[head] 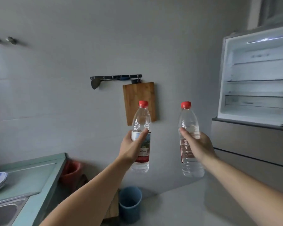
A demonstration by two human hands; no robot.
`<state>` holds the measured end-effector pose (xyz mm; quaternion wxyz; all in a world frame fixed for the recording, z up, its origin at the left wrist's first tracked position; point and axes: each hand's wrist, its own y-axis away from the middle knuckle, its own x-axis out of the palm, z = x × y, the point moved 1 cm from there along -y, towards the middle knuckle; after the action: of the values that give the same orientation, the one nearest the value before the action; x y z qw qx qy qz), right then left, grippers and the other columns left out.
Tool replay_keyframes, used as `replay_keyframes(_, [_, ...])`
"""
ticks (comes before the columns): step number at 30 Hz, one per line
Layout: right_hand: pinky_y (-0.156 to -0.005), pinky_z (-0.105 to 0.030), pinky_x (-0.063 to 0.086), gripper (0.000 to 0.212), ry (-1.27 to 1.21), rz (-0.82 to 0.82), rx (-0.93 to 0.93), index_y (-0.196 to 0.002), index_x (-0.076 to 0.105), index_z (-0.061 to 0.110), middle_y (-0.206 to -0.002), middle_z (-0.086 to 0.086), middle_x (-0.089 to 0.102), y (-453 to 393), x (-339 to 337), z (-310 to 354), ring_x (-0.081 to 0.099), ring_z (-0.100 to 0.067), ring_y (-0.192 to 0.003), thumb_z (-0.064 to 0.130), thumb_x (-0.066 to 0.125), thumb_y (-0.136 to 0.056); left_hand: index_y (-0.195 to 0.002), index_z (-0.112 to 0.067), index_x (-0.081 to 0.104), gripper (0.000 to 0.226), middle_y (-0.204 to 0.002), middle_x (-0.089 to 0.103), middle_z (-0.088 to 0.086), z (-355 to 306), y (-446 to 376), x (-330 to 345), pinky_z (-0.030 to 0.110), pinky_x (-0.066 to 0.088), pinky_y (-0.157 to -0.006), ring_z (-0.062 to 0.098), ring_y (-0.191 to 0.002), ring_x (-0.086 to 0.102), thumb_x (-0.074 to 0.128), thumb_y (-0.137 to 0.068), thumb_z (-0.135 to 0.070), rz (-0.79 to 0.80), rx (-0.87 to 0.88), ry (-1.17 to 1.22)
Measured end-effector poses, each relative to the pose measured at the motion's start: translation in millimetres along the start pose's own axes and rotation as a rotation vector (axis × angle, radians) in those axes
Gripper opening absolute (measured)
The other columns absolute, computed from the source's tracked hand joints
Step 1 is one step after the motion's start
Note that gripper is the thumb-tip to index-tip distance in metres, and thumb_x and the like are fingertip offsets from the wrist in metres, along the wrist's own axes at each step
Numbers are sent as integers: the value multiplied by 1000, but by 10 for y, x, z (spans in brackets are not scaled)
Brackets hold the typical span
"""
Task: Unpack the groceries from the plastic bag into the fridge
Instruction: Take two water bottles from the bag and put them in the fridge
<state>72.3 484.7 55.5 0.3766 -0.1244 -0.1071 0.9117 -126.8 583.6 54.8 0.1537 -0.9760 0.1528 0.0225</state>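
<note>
Head view: two clear bottles (141,128) (189,128), red caps, upright.

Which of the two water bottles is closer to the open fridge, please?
The bottle in the right hand; the left hand holds the other bottle before the cutting board.

two red-capped water bottles (141,121) (189,126) upright, fridge (255,82) open

Clear glossy plastic bottles (140,121), wooden cutting board (138,97), matt wall (72,54).
</note>
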Motion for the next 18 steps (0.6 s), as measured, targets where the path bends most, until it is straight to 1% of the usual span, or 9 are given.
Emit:
replay_keyframes(3, [-65,-31,52,39,15,-57,-19,-76,68,15,-65,-1,71,-168,-440,-50,70,-22,-65,55,71,-76,-100,-26,63,25,-91,72,3,-57,-139,526,25,53,-66,13,-77,70,65,-86,-46,72,17,69])
replay_keyframes(5, [-64,-30,52,37,12,-115,-15,-76,68,16,-65,-1,71,-277,-736,-116,69,-21,-63,53,71,-76,-102,-24,64,25,-90,72,3,-81,-229,899,27,54,-69,13,-77,70,65,-87,-44,146,22,100])
replay_keyframes(7, [-64,-29,51,39,18,-178,-9,-79,69,16,-69,-1,72,-368,-983,-176,69,-20,-66,55,70,-76,-102,-24,65,25,-90,73,2,-75,-322,1228,29,55,-72,13,-78,70,65,-87,-44,206,23,117])
replay_keyframes(9, [-60,-26,47,39,24,-243,3,-81,69,16,-70,-1,72,-465,-1210,-241,69,-17,-67,55,69,-78,-102,-24,65,25,-90,73,2,-72,-423,1547,29,55,-73,13,-78,71,64,-88,-44,260,16,144])
replay_keyframes(12, [-48,-18,44,37,51,-303,21,-76,66,15,-64,0,68,-612,-1502,-326,66,-8,-56,52,68,-80,-99,-22,64,24,-87,73,2,-46,-610,1993,28,54,-69,13,-74,71,64,-88,-43,330,4,185])
replay_keyframes(13, [-45,-18,42,37,71,-317,19,-76,67,14,-64,0,69,-674,-1586,-365,65,-7,-54,51,68,-81,-98,-22,64,23,-86,73,2,-36,-684,2119,27,54,-68,13,-74,71,64,-88,-43,355,4,192])
replay_keyframes(15, [-46,-17,42,38,108,-350,18,-79,69,13,-69,0,71,-838,-1730,-436,65,-4,-56,51,67,-82,-98,-22,64,23,-86,74,2,4,-881,2358,24,54,-65,13,-74,72,62,-89,-44,399,9,206])
replay_keyframes(16, [-44,-15,42,37,110,-362,19,-81,70,14,-70,-1,72,-940,-1787,-465,63,-1,-53,51,67,-82,-98,-22,64,24,-86,74,3,30,-998,2476,24,54,-65,15,-76,72,61,-89,-45,414,8,213])
replay_keyframes(18, [-45,-15,41,35,105,-381,12,-85,69,18,-75,1,73,-1208,-1856,-529,62,1,-53,52,66,-83,-99,-21,64,28,-88,73,6,83,-1263,2699,25,53,-65,18,-77,72,61,-88,-46,430,5,226])
